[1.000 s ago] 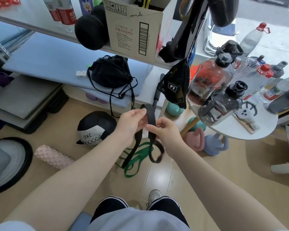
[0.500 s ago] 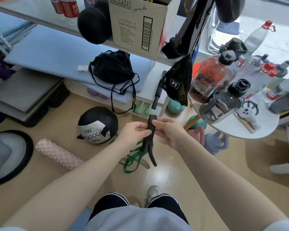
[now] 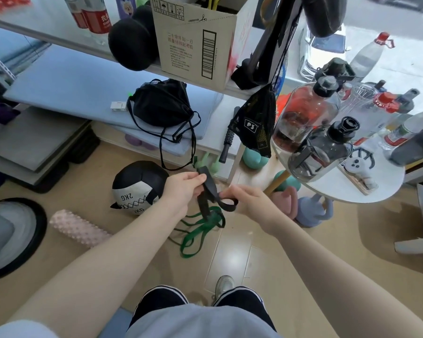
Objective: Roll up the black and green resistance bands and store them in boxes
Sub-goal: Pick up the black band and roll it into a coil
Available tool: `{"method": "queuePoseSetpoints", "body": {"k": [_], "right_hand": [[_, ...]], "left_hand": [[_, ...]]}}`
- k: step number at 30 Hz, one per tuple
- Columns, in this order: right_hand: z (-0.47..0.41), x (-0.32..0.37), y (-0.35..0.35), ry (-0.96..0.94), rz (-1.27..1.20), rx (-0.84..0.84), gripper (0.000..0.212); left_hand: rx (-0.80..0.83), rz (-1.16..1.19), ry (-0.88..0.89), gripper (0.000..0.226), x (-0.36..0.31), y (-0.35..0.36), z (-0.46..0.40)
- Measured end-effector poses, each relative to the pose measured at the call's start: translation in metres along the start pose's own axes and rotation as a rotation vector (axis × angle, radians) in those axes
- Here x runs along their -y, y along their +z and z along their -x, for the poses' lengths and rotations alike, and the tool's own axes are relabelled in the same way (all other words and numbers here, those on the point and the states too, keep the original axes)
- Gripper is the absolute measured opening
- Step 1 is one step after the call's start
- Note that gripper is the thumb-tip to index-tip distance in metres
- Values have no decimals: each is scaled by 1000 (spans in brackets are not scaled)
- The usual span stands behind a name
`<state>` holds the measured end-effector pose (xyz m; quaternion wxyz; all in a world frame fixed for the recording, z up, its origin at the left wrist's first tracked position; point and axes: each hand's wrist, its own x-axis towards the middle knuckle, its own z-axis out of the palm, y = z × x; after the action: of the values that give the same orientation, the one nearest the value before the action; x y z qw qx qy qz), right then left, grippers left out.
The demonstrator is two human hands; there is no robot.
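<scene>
Fingers of the left hand are curled with the thumb, pinching the upper fold of the flat black rubber resistance band. The right hand pinches the same band's free end, which forms a small loop just beside its fingertips. Both hands hold the band in the air, above the floor and in front of the shelving. The remaining length hangs down from the left hand toward the flat green rubber resistance band, which lies in loose coils on the tan wooden floor directly below.

Assessment of the step: the roll is barely begun. A sound result requires the right hand to turn the loop tightly upon itself while the left hand feeds the strap flat and under light tension; twists should be removed before each turn, or the roll will likely spring apart.

Count: black bands in hand, one; green bands on the floor, one. Boxes in view, one: the open brown cardboard carton on the white shelf, well apart from the hands. Whether it is the intended store cannot be told.
</scene>
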<state>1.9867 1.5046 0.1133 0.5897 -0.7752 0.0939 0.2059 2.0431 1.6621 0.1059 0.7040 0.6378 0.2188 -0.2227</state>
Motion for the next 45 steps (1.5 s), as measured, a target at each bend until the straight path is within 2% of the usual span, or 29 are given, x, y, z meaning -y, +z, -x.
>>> {"method": "queuePoseSetpoints", "body": {"k": [2, 5, 7, 9, 12, 15, 19, 22, 24, 26, 27, 30, 34, 41, 43, 45], "right_hand": [[2, -16, -3, 30, 113, 95, 14], [-3, -36, -5, -19, 363, 105, 23], [-6, -39, 0, -76, 396, 134, 29], [-9, -35, 7, -116, 376, 117, 20], [-15, -27, 13, -210, 393, -33, 4], [-18, -24, 11, -224, 314, -257, 14], [-20, -13, 15, -213, 285, -420, 18], [-21, -9, 23, -168, 150, -543, 21], [-23, -11, 30, -142, 180, -527, 14], [-24, -13, 36, -92, 201, -443, 26], [-23, -13, 38, -58, 175, -382, 30], [-21, -11, 38, 49, -40, -203, 17], [-17, -12, 39, 113, -165, -64, 11], [-26, -8, 61, 99, -158, -238, 7], [-30, -4, 67, 97, -189, -221, 28], [-37, 3, 71, 92, -109, -204, 33]], "left_hand": [[-37, 60, -26, 30, -2, -2, 0], [-82, 189, -43, 24, -14, -10, -2], [-105, 242, -66, 24, -20, -17, -5], [-109, 273, -82, 24, -24, -22, -6], [-122, 338, -77, 23, -27, -31, -5], [-161, 393, -44, 34, -28, -41, -10], [-187, 399, -70, 43, -21, -46, -12], [-179, 403, -87, 45, -16, -49, -11], [-178, 399, -71, 46, -16, -51, -10], [-175, 383, -36, 48, -17, -53, -10], [-174, 374, -18, 47, -18, -55, -11], [-164, 343, 20, 43, -20, -58, -13], [-119, 324, 55, 35, -23, -60, -19], [-81, 307, 57, 34, -17, -73, -32], [-76, 307, 51, 34, -18, -79, -37], [-65, 304, 49, 35, -22, -82, -42]]}}
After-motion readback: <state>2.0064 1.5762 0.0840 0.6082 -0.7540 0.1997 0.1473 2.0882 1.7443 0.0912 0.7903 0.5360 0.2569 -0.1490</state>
